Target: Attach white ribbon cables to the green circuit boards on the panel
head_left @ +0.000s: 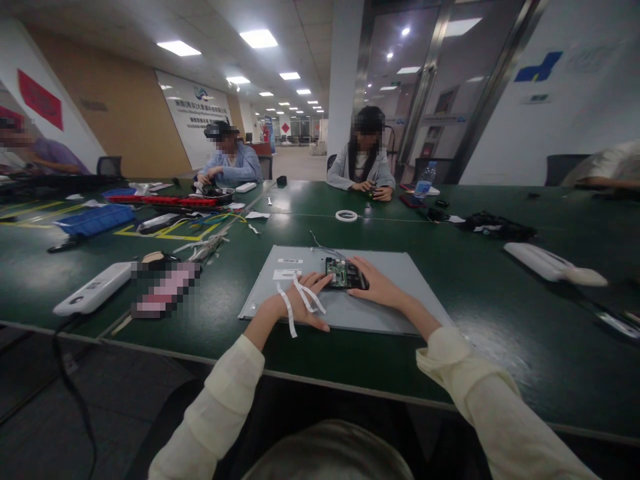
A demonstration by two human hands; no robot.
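A small green circuit board (339, 272) with black parts lies on a grey flat panel (395, 313) at the middle of the near table. My left hand (299, 303) rests on the panel, fingers spread, its fingertips at the board's left edge. White strips of tape (288, 312) hang across its back. From the right, my right hand (377, 283) holds the board's black part between thumb and fingers. A thin cable runs from behind the board. White labels (287, 274) are stuck on the panel's left part.
To the left lie a white power bank (95, 288), a pink blurred item (167, 290), loose cables and a blue tray (95, 219). A tape roll (347, 215) lies ahead; a white device (537, 261) is right. Several people sit around the tables.
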